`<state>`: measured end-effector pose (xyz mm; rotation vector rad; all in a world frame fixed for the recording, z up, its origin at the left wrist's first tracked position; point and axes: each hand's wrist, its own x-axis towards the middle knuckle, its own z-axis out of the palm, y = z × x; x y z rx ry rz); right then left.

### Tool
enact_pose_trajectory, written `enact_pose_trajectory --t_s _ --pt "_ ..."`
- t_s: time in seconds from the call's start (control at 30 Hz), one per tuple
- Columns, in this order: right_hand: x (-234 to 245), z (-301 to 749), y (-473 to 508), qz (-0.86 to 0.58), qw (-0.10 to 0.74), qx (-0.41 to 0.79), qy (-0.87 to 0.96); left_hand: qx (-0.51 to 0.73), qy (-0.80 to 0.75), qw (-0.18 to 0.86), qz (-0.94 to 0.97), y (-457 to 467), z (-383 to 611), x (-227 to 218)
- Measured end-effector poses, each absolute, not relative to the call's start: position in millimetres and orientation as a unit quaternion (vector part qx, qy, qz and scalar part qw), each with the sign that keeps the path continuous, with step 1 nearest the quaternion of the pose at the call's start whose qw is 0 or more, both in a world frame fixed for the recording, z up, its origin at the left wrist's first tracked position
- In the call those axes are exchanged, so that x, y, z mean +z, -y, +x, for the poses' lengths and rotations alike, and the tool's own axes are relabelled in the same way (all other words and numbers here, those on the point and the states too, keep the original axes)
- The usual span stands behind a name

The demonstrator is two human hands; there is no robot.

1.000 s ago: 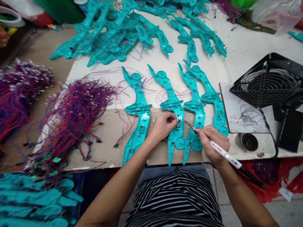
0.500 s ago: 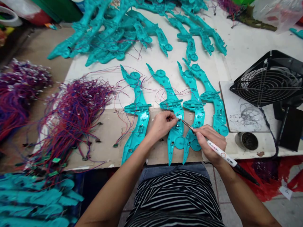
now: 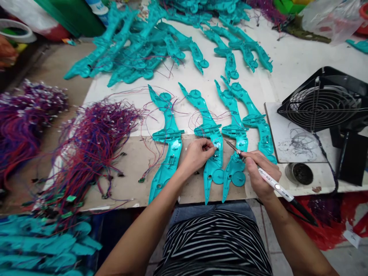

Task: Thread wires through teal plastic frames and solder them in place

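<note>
The soldering iron (image 3: 276, 186) tip is lifting slightly right of where it was touching 0.5 s ago, now hovering between 2 teal plastic shells. The right hand (image 3: 260, 174) is gripping the iron like a pen, fingers closed around it. The left hand (image 3: 197, 153) is pinching a thin wire (image 3: 201, 117) against the middle shell (image 3: 212, 153) on the worktop (image 3: 301, 57). A wire bundle (image 3: 94, 142) is lying to the left, a fan (image 3: 324, 101) to the right.

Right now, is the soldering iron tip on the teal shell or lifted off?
Lifted off. The soldering iron in the right hand has its tip raised, apart from the teal shell that the left hand pinches.
</note>
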<state>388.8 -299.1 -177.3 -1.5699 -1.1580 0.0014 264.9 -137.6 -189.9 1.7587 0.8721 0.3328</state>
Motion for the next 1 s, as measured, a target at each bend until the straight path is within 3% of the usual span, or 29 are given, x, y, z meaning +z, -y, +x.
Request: enact_pose_trajectory --t_s 0.27,0.53,0.77,0.87,1.0 --pt "-187.3 391.6 290.5 -0.668 0.599 0.076 0.434 0.143 -0.365 0.546 0.740 136.8 266.3 -191.4" --pt "-181.5 398.0 251.0 -0.681 0.478 0.046 0.552 0.178 -0.327 0.524 0.766 137.9 261.4 -197.1" --pt "-188.2 393.3 230.8 -0.675 0.441 0.024 0.591 0.180 -0.305 0.510 0.784 137.7 258.0 -204.8" --pt "-187.5 390.7 233.9 -0.673 0.440 0.001 0.594 0.232 -0.332 0.429 0.808 145.7 250.2 -195.5" --pt "-184.1 381.3 244.8 -0.655 0.449 -0.032 0.607 0.335 -0.375 0.203 0.841 164.3 235.4 -174.2"
